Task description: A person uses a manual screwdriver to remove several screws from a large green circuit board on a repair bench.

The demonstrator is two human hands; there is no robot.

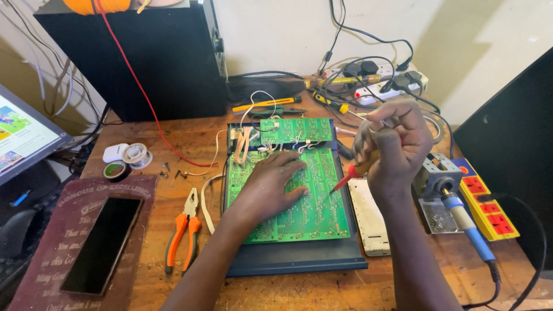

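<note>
A large green circuit board (pixel 314 216) lies in a dark blue flat case (pixel 299 262) on the wooden bench. My left hand (pixel 271 187) rests flat on the board, palm down, fingers spread. My right hand (pixel 394 144) is closed around a red-and-yellow screwdriver (pixel 352 173), whose tip points down-left at the board's right side. A smaller green board (pixel 296 130) sits at the case's far end, joined by white wires.
Orange-handled pliers (pixel 183 233) lie left of the case, a phone (pixel 103 242) on a maroon plaque beyond them. A blue-handled soldering iron (pixel 464 222) rests in its stand (pixel 435 190) at right, beside a yellow power strip (pixel 489 210). A black speaker (pixel 144 57) stands behind.
</note>
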